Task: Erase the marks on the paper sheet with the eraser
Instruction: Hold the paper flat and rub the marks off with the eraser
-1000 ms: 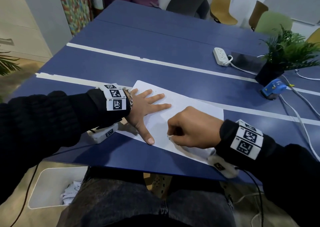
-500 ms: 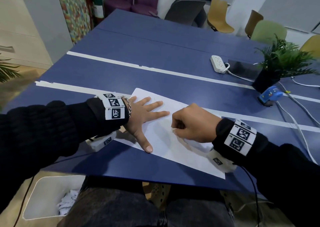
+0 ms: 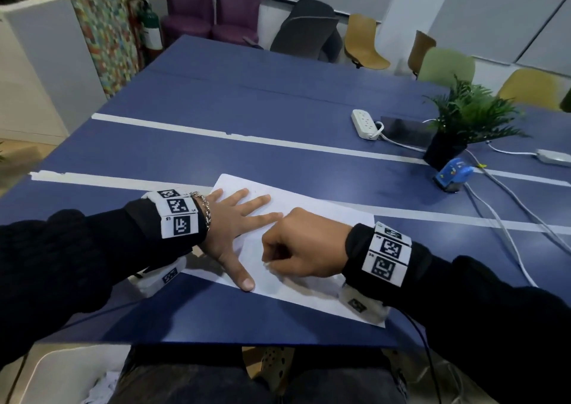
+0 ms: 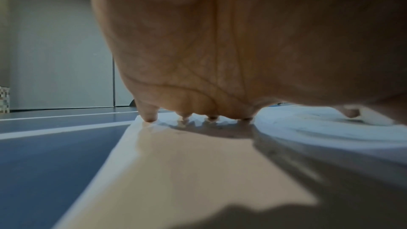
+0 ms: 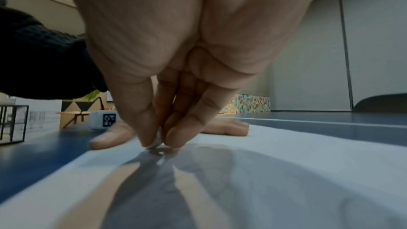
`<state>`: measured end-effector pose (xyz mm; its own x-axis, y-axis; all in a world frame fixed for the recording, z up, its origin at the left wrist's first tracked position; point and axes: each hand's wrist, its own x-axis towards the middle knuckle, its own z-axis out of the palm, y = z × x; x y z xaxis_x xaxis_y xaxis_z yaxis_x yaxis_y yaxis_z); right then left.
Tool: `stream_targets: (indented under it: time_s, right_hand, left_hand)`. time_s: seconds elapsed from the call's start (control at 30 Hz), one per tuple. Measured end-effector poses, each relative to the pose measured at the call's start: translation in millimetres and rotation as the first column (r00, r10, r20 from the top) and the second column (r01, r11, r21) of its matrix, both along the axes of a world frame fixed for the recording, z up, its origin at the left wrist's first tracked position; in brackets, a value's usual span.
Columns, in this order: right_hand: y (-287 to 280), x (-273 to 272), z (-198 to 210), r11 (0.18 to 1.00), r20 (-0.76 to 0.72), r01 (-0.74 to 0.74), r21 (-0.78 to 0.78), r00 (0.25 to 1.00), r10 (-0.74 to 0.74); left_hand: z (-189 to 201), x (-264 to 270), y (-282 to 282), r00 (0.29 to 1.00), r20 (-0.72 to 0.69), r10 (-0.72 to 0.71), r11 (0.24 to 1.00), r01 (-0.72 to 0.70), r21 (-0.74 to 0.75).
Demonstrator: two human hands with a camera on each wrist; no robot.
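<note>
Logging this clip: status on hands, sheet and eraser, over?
Left hand flat, pressing paper sheet down. Right hand pinching small eraser on the sheet. Marks too faint to judge. Nothing in the way.

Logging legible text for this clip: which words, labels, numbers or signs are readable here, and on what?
No text reads clearly.
Left wristband: square marker codes; the tiny characters beside them are too small to read.
Right wristband: the same.
Blue device: label blurred.
Paper sheet: no legible writing.
</note>
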<state>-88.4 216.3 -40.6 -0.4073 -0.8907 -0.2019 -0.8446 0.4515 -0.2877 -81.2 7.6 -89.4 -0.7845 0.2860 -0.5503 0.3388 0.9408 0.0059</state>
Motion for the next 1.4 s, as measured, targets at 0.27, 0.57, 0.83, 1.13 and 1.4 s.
stream_targets:
  time_s: [0.27, 0.57, 0.83, 1.13, 1.4]
  right_hand:
    - [-5, -9, -5, 0.999, -0.120, 0.041, -0.025, 0.992, -0.044]
    - [-9, -13, -5, 0.999, -0.088, 0.040, -0.024, 0.995, -0.042]
    - [10, -31, -4, 0.980, -0.094, 0.196, -0.044, 0.975, -0.199]
    - [25, -27, -3, 0.975, -0.048, 0.222, -0.030, 0.974, -0.223]
    - [42, -5, -3, 0.988, 0.015, 0.149, -0.033, 0.989, -0.149]
  left_hand:
    - [1, 0, 1, 1.000, 0.015, -0.006, 1.000, 0.006, 0.001]
    - [1, -1, 1, 1.000, 0.001, -0.019, 1.000, 0.019, -0.009]
    - [6, -1, 2, 1.000, 0.029, 0.005, 0.999, -0.004, -0.039]
    - [6, 1, 3, 1.000, 0.021, 0.014, 0.999, -0.013, -0.039]
    - [6, 1, 2, 1.000, 0.028, 0.014, 1.000, -0.013, -0.018]
